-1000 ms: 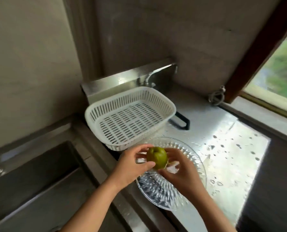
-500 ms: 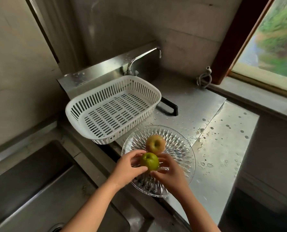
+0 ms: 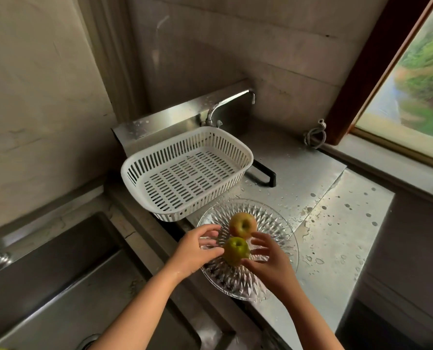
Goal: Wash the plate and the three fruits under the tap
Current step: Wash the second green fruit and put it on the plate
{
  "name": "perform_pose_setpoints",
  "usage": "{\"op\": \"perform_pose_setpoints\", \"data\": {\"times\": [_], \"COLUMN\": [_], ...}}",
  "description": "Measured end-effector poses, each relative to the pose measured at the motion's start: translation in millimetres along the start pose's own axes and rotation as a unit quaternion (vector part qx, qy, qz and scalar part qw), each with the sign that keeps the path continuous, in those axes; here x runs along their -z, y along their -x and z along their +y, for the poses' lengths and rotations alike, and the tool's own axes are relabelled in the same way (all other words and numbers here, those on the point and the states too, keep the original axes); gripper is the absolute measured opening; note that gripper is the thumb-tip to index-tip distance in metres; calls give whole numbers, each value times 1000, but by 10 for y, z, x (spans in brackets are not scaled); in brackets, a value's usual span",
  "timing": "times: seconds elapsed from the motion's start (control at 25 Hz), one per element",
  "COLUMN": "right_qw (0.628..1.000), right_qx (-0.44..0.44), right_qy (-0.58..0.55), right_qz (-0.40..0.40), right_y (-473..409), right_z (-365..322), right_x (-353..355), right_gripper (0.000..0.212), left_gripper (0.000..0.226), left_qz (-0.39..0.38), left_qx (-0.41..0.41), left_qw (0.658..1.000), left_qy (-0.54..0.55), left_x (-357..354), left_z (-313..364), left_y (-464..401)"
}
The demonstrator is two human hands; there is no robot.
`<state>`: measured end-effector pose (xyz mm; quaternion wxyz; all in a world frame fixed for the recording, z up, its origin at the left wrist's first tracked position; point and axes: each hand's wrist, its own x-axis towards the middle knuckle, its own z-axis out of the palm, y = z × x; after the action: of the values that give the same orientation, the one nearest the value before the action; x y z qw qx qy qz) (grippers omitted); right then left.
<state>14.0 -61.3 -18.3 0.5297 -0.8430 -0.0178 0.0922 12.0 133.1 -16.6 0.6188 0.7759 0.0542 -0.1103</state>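
A cut-glass plate (image 3: pixel 285 229) lies on the wet steel counter, near its front edge. A yellow-red apple (image 3: pixel 243 224) rests in it. Just in front sits a green apple (image 3: pixel 236 250), also on the plate. My left hand (image 3: pixel 197 251) is on the green apple's left and my right hand (image 3: pixel 269 260) on its right. Both thumbs touch the fruit, while the fingers are spread and lifted off it. Only two fruits are in view. The tap (image 3: pixel 226 103) stands at the back wall with no water running.
A white slotted basket (image 3: pixel 134 168) stands empty behind the plate, under the tap. A black handle (image 3: pixel 264 174) lies to its right. A deep steel sink (image 3: pixel 59 274) fills the lower left. Water drops dot the counter (image 3: pixel 336 236). A window is at the right.
The green apple has come down from above the plate onto it, in front of the yellow-red apple. My fingers have spread away from it. The camera has tilted up.
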Motion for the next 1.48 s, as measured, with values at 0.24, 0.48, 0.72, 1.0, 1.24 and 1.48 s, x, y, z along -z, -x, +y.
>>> {"op": "perform_pose_setpoints", "data": {"times": [0.24,0.48,0.72,1.0,1.24,1.48], "right_qw": [993,955,871,822,819,804], "right_qx": [91,143,172,200,219,208], "right_qy": [18,88,156,170,175,163], "right_qz": [-77,-243,-433,-506,-500,-532], "right_y": [-47,13,364,463,396,410], "right_z": [-800,-1191,-1029,-348,318,815], "right_x": [-348,-1698,-3463,-5247,-6641,-7381], "right_gripper": [50,41,33,37,62,61], "left_gripper": [42,38,33,33,45,34], "left_qz": [101,297,478,567,615,605], "left_qx": [7,77,187,240,312,326], "left_qw": [993,947,845,778,714,674], "left_qy": [53,94,148,129,120,271], "left_x": [551,1312,1857,2476,2987,3175], "left_z": [124,-597,-1784,-3259,-4510,-5202], "left_y": [452,1334,2308,2560,2334,2134]}}
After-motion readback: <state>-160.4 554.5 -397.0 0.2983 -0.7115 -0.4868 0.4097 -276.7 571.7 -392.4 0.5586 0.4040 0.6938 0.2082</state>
